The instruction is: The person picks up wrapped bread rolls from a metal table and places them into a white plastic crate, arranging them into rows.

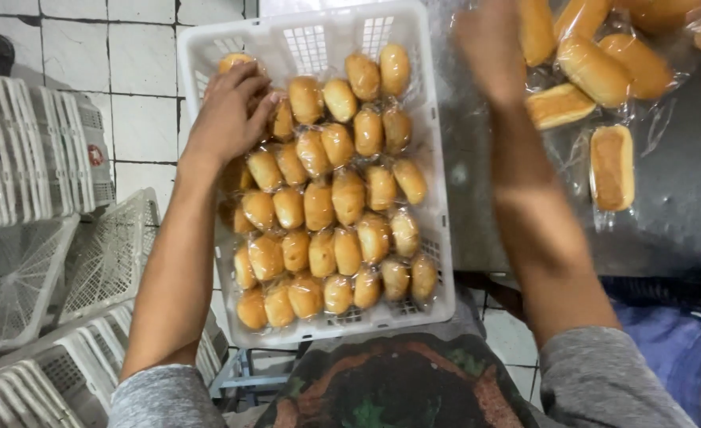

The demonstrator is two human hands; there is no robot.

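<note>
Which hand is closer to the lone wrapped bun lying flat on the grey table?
The right hand. It is raised over the table's edge, left of the lone wrapped bun. The left hand is farther away, resting on buns in the white plastic crate.

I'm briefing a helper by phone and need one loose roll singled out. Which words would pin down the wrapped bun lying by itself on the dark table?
Start at the white crate full of wrapped buns, then move right onto the dark table. Below the heap of buns at the top lies the lone bun, pointing lengthwise toward the person, clear of the others.
</note>
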